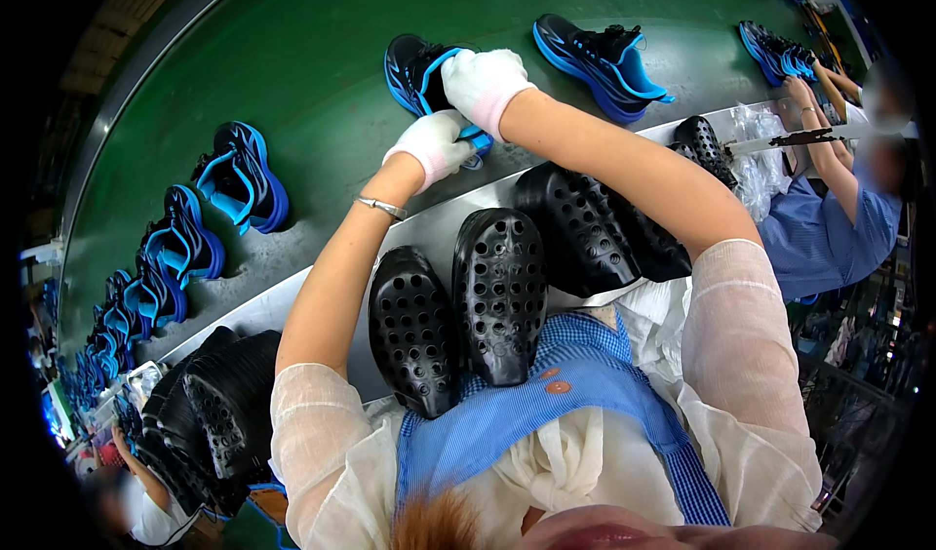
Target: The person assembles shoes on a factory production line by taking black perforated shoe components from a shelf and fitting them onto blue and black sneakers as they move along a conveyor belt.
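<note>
A black sneaker with bright blue trim and sole (402,62) stands on the green work surface, its heel toward me. My right hand (485,84), in a white glove, is closed at its collar; the fingertips are hidden at the opening. My left hand (431,147), also gloved, grips the blue heel end from the near left side. Right of them stands another black and blue sneaker (597,62), touched by neither hand. Below my hands, two black foot-shaped plastic forms with round holes (499,287) (409,326) lean against the metal edge by my apron.
More black perforated forms (575,228) lie under my right forearm, and a stack of them (229,404) is at lower left. A line of sneakers (244,175) runs along the left. At right, co-workers (829,218) handle sneakers (775,53) beside clear plastic bags (760,160).
</note>
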### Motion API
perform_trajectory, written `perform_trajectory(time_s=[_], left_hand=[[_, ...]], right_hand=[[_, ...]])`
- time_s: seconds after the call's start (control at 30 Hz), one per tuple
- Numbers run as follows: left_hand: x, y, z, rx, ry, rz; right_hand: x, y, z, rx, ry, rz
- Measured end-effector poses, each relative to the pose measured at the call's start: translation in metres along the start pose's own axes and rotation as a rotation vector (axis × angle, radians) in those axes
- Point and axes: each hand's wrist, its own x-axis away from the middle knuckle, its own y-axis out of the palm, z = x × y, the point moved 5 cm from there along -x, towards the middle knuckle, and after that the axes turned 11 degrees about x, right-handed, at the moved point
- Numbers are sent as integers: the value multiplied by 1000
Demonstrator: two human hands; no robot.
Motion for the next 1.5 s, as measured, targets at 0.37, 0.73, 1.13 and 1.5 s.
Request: perform_trajectory(time_s=[0.37,0.73,1.13,1.5], left_hand=[[-12,5,-17,-56,140,11],[-4,5,-13,-42,86,116],[-1,8,0,-57,80,84],[58,-48,0,1372,301,268]], right_hand=[[-10,-2,7,-190,-127,-176],[-30,5,-5,-274,-8,-348],[-11,3,48,-489,-5,-253],[104,-42,87,-721,-41,44]])
